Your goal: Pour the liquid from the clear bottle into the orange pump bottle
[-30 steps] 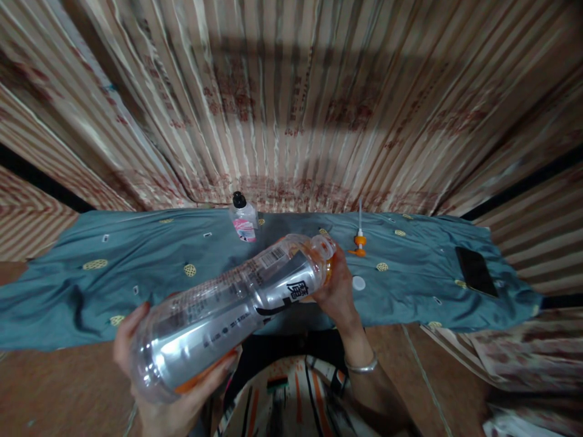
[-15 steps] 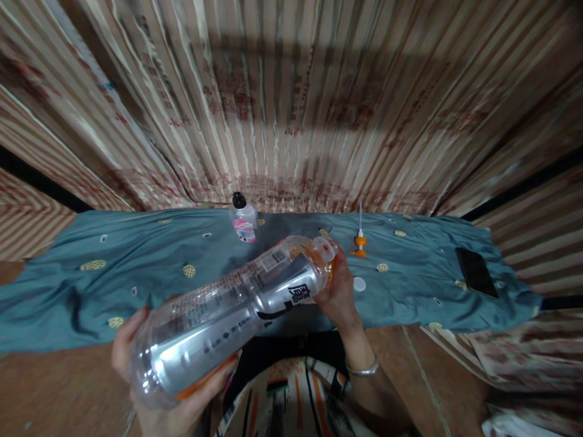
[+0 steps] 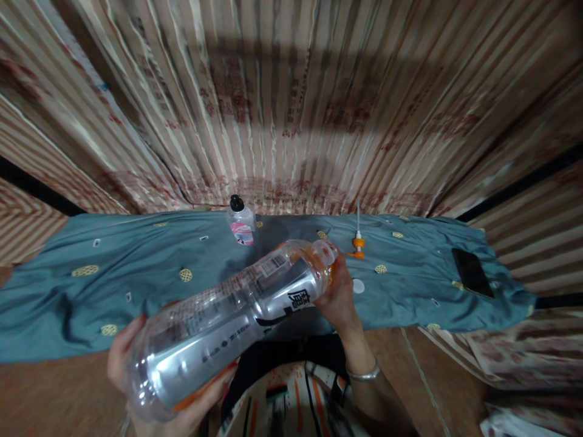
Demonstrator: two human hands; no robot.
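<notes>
A large clear plastic bottle (image 3: 228, 325) with a silver label lies tilted across my lap, its mouth to the upper right. Around its base, my left hand (image 3: 170, 394) is closed, with fingers on both sides. My right hand (image 3: 339, 294) is closed at the bottle's neck; the bottle hides most of its fingers. Orange shows behind the neck and below the label, but I cannot tell what it belongs to. Beyond the bottle stands a small clear bottle (image 3: 242, 227) with a black cap and pink label. An orange pump head (image 3: 359, 243) with a pale tube lies beyond my right hand.
A teal cloth (image 3: 155, 255) with yellow pineapple prints covers the table before me. A white disc (image 3: 358, 286) lies beside my right hand. Toward the right end rests a black phone (image 3: 472, 272). Striped curtains (image 3: 291, 109) hang behind the table and at both sides.
The large bottle's base and my left hand have shifted slightly left and down. The whole view has moved a little; both hands keep their hold.
</notes>
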